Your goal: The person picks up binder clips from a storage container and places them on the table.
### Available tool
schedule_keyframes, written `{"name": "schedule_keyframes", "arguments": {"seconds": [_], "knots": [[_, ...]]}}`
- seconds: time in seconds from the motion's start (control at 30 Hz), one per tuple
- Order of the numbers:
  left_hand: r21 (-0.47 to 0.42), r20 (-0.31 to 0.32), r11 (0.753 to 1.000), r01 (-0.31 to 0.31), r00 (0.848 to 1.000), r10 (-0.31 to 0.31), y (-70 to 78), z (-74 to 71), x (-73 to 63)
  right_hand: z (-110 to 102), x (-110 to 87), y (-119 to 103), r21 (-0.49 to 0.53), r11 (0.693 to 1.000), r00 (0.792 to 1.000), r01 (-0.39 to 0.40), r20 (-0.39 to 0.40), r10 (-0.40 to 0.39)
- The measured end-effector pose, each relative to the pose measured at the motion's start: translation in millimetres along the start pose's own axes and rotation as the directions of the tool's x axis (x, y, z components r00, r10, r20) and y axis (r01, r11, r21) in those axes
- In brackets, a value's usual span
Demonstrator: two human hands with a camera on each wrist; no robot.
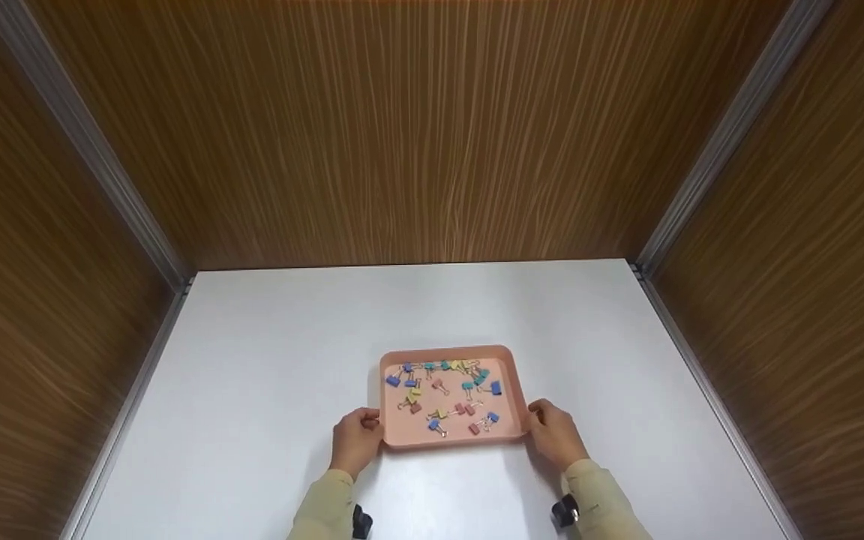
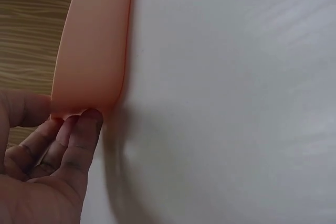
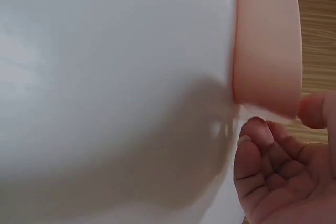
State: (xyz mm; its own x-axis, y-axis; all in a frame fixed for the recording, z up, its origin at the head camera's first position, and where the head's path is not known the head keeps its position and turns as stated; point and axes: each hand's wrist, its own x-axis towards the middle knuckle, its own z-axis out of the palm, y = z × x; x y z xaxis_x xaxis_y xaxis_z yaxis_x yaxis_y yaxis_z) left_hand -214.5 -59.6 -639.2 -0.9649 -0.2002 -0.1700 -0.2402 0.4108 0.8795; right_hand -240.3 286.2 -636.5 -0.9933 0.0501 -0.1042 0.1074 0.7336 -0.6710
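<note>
A shallow pink tray (image 1: 454, 442) with rounded corners is on the white table, scattered inside with several small binder clips in blue, teal, yellow and red. My left hand (image 1: 358, 442) holds its left side near the front corner. In the left wrist view, that hand's thumb is at the rim of the tray (image 2: 94, 40) and its curled fingertips meet the side wall. At the opposite side, my right hand (image 1: 556, 435) grips near the front right corner. The right wrist view has the thumb against the rim of the tray (image 3: 268, 40), with curled fingers by its lower edge.
White tabletop (image 1: 252, 360) surrounds the tray. Brown wood-grain panels stand at the back (image 1: 417, 135), left (image 1: 49, 300) and right (image 1: 799, 300), with grey metal strips along their joints. Both forearms wear pale sleeves with a dark wrist device (image 1: 565, 511).
</note>
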Motion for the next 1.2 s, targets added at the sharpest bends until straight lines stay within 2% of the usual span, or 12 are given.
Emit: {"name": "schedule_keyframes", "arguments": {"seconds": [0.13,0.3,0.43,0.57,0.73,0.9,1.07,1.2], "knots": [[-0.028,-0.039,1.000,0.005,0.999,-0.006,1.5,1.8,1.5,-12.8,9.0,2.9,0.034,0.999,0.995,0.033,-0.090,-0.030],[-0.034,-0.076,0.999,0.003,0.997,-0.006,0.0,4.7,4.2,-32.7,28.3,5.7,0.060,0.993,0.973,0.103,-0.213,-0.088],[-0.056,-0.081,0.998,0.029,0.996,-0.034,-1.5,5.9,7.0,-45.7,45.1,1.9,0.053,0.988,0.953,0.146,-0.276,-0.126],[-0.087,-0.070,0.995,0.050,0.996,-0.056,-1.5,5.1,9.4,-50.5,58.2,-6.6,0.027,0.983,0.939,0.182,-0.301,-0.166],[-0.132,-0.037,0.986,0.104,0.993,-0.110,-1.5,3.4,11.6,-45.5,71.1,-21.5,0.017,0.979,0.944,0.201,-0.271,-0.189],[-0.166,-0.003,0.974,0.155,0.987,-0.158,-2.1,1.5,12.0,-32.8,83.6,-39.7,0.019,0.983,0.966,0.181,-0.189,-0.175],[-0.176,-0.002,0.972,0.156,0.987,-0.158,-2.6,-0.9,11.7,-13.9,91.2,-62.5,0.021,0.985,0.981,0.172,-0.099,-0.169],[-0.166,-0.010,0.975,0.147,0.989,-0.151,-3.4,0.1,12.1,2.4,94.5,-77.7,0.003,0.982,0.981,0.190,-0.031,-0.190]]}}
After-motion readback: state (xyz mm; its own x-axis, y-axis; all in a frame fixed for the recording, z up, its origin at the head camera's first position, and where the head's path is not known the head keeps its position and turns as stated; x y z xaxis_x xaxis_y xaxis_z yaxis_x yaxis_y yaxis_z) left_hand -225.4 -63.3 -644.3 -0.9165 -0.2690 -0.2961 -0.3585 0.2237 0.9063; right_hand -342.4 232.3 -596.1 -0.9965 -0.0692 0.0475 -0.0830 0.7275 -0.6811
